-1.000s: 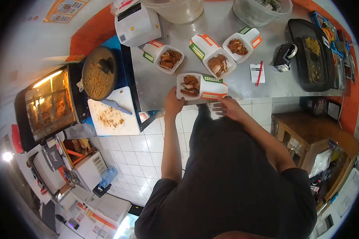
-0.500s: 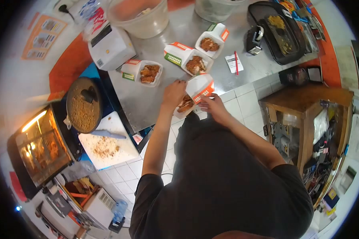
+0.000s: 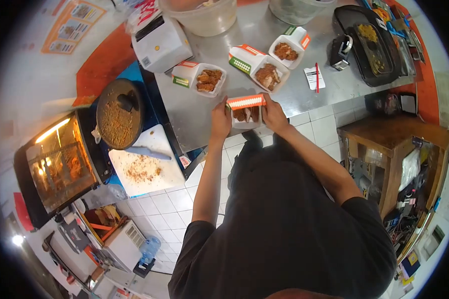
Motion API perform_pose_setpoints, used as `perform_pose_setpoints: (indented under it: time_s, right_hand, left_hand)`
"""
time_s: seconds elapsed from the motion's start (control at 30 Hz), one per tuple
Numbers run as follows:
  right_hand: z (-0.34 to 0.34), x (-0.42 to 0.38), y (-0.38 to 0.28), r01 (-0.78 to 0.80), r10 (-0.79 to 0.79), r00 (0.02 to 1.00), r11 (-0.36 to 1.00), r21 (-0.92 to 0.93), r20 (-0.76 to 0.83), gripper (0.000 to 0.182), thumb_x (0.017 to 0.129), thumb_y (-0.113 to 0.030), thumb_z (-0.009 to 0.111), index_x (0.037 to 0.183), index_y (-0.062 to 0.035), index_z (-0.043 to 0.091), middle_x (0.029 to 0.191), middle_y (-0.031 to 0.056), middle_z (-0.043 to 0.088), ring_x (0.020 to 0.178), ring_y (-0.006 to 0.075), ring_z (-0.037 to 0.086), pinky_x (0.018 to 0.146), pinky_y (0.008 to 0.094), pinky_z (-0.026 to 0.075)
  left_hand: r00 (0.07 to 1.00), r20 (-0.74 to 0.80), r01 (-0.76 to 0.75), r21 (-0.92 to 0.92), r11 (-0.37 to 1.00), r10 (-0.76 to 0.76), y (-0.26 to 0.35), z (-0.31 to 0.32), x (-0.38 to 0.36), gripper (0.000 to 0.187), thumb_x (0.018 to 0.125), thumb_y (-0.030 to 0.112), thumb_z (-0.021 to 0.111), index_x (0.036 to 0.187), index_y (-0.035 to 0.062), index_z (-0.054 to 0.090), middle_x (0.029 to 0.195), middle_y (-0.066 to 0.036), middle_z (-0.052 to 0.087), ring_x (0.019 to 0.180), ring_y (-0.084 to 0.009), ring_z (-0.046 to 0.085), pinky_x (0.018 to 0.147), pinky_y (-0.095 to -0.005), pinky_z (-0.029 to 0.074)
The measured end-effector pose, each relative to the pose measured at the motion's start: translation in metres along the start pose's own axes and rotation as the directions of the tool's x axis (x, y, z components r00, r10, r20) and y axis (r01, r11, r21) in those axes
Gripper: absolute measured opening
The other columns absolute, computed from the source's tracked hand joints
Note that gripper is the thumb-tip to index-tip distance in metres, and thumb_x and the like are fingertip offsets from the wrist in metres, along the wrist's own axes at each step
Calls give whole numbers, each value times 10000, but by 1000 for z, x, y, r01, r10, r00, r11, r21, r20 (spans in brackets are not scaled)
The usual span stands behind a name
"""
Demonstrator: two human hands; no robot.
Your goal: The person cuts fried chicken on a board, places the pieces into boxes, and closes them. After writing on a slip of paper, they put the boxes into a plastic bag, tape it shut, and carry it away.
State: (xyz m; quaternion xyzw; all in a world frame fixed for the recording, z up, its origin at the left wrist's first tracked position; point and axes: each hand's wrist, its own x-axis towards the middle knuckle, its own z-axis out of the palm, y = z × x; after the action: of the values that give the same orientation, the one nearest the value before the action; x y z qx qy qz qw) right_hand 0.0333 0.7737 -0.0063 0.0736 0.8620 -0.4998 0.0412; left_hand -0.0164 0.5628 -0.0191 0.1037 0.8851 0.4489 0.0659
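At the table's front edge, a small paper takeaway box (image 3: 246,102) with an orange and white lid is between my hands. Its lid is tilted partly over the browned chicken pieces (image 3: 244,115) inside. My left hand (image 3: 220,119) grips the left side of the box, fingers closed at the lid's corner. On the other side, my right hand (image 3: 274,115) holds the lid's right end. Three more boxes stand beyond with lids up and chicken inside: a left one (image 3: 185,76), a middle one (image 3: 244,59) and a far right one (image 3: 295,37).
A white printer (image 3: 162,47) and plastic tubs (image 3: 209,22) stand on the steel table (image 3: 304,99). To the right are a receipt (image 3: 312,75) with a red pen, a tape dispenser (image 3: 340,54) and a black tray (image 3: 344,20). A knife (image 3: 149,152) lies on the cutting board (image 3: 169,174) at left.
The box has turned square to me and its lid has come down towards the chicken. My right hand has moved up to the lid's right end; the camera view has shifted.
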Motion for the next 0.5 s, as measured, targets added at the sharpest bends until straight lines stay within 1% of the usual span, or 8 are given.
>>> perform_pose_setpoints:
  time_s: [0.07,0.13,0.23,0.3,0.37,0.43,0.47,0.5]
  right_hand:
    - [2,-1,21,311,-313,950,946,-96,-9,440,824,-34,537,1255,-48,449,1109,257,610,901,487,592,784,537,495]
    - [-2,-5,16,321,-326,945,934,-157,-4,510,787,-32,574,1283,-102,479,1159,178,600,896,434,615,766,486,527]
    - [-9,-7,12,191,-133,980,838,-511,148,584,790,-56,605,1339,-188,456,982,131,614,818,342,655,709,412,550]
    - [-10,-8,8,156,-64,981,824,-545,184,581,808,-58,592,1355,-177,436,972,135,619,810,351,658,706,420,551]
    - [-11,-11,5,128,2,976,805,-579,218,578,826,-60,580,1371,-165,416,962,139,624,802,360,660,703,427,552]
    - [-10,-17,5,128,-87,979,966,-226,183,526,909,-90,530,1404,-143,361,938,150,636,791,334,683,685,410,576]
    - [-7,-21,4,131,-91,979,966,-222,182,526,909,-90,530,1404,-143,361,938,150,636,791,334,683,685,410,576]
    - [-7,-24,-4,-252,193,952,934,253,237,492,943,-120,506,1406,-109,341,958,159,632,792,314,688,689,395,589]
  left_hand:
    - [998,30,-51,10,999,51,-18,5,-6,381,836,-17,470,1195,-72,587,984,-291,636,893,-436,616,796,-451,483]
    - [999,14,-43,40,998,43,-18,0,-11,377,821,-29,466,1171,-86,593,961,-292,634,880,-456,609,791,-463,487]
    - [981,117,129,210,969,-156,5,-21,-25,325,891,78,516,1163,-82,596,913,-248,669,813,-378,662,713,-412,517]
    - [795,343,600,-325,731,-500,31,-33,-26,412,940,248,569,1201,-70,567,848,-174,691,754,-240,689,623,-319,515]
    - [819,327,568,-357,741,-471,30,-24,-36,478,938,308,588,1264,-35,520,831,-132,677,681,-172,651,555,-268,458]
    - [843,305,535,-390,749,-443,23,-14,-41,553,936,367,608,1328,1,472,815,-90,664,608,-104,612,488,-217,402]
    - [838,291,545,-444,711,-461,19,-11,-42,553,926,357,624,1317,-5,474,790,-77,648,589,-94,573,480,-221,392]
    - [833,278,551,-497,670,-479,19,-10,-41,554,916,348,641,1306,-10,477,765,-64,633,570,-84,533,472,-225,382]
